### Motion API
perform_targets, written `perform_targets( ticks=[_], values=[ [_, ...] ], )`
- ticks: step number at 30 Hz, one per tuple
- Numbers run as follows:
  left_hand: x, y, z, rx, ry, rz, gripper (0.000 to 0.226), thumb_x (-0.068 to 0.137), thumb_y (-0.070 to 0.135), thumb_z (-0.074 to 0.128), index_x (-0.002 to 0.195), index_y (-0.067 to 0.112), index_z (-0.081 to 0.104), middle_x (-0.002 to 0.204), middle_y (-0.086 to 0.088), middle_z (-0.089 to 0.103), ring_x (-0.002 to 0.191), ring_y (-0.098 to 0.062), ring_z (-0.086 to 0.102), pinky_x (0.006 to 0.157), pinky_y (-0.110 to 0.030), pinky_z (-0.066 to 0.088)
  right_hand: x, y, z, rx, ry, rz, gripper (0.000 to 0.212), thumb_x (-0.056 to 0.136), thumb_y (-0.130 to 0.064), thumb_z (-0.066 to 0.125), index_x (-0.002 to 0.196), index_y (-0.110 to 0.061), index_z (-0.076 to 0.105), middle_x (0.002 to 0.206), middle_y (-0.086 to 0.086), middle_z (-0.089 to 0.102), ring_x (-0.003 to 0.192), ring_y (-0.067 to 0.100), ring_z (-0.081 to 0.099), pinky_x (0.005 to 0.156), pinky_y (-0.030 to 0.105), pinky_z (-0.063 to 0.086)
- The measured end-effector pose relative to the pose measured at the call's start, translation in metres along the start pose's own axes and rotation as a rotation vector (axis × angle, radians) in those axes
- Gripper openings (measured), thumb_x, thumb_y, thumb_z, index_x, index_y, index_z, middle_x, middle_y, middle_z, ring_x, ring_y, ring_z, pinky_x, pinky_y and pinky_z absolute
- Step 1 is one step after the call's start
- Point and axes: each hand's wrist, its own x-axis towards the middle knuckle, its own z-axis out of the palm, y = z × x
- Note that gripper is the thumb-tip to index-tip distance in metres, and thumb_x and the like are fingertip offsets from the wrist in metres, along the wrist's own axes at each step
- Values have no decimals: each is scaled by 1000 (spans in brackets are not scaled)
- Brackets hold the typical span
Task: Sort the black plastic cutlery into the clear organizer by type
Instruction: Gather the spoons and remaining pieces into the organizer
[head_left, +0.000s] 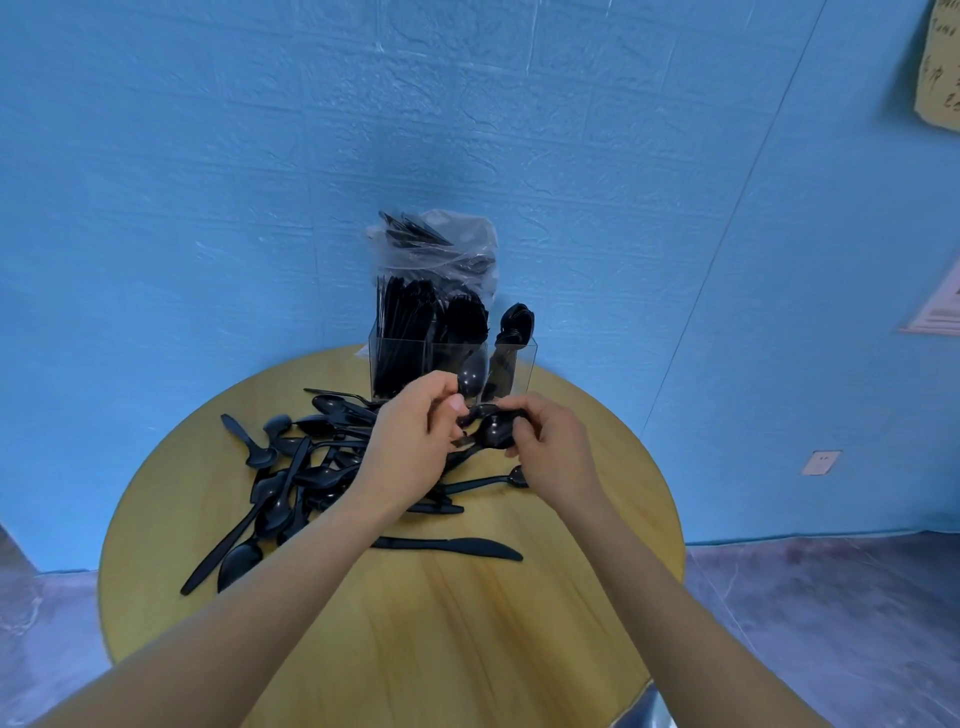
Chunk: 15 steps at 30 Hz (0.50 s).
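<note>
above the round yellow wooden surface, left hand pinches one black plastic spoon; right hand grips a spoon stack. clear acrylic organizer just beyond, loose black cutlery pile left. risk: stack slips, rescatters.

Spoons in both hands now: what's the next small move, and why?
Probably lift the spoon in the left hand up and drop it into the right compartment of the clear organizer, where spoon bowls already stick up. That spoon is held bowl-up just in front of the organizer, while the right hand grips another spoon lower, above the table.
</note>
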Motion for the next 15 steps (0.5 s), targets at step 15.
perform_targets(
  ticks=[15],
  values=[
    [-12, -6, 7, 382, -196, 324, 42, 93, 3, 51, 134, 12, 52, 107, -4, 49, 78, -19, 58, 69, -31, 54, 6, -5, -4, 203, 27, -2, 28, 99, -9, 37, 92, -10, 64, 66, -1, 57, 54, 0, 51, 55, 14, 42]
  ],
)
